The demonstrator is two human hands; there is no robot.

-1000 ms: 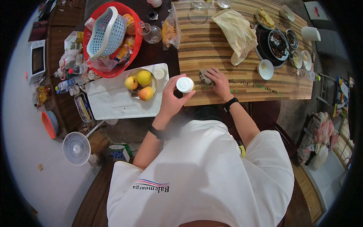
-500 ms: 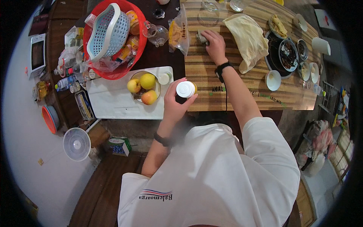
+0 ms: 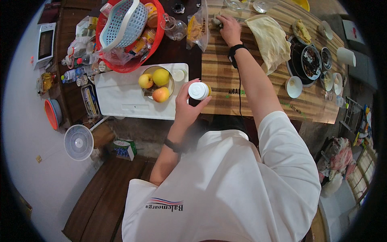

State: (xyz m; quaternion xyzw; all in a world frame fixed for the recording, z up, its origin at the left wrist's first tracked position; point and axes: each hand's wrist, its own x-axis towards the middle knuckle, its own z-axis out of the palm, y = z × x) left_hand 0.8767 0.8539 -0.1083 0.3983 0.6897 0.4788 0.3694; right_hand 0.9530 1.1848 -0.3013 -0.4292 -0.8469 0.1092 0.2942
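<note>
My left hand is wrapped round a small bottle with a white ribbed cap and a bit of yellow on its side. It holds the bottle above the near edge, where the white board meets the striped wooden table. Farther off, my right hand is closed on a small crumpled grey-green cloth pressed to the striped surface. Part of the cloth is hidden under the fingers. A clear bag of orange snacks lies just left of that hand. To its right is a cream cloth.
A plate of fruit and a white-lidded jar stand on the white board. Behind is a red basin with a blue basket, beside a glass jug. Bowls and a black tray stand right; a cable crosses the table.
My right hand has slid the grey-green cloth a little farther away and left along the table. The whole view has shifted slightly. My left hand keeps hold of the bottle.
</note>
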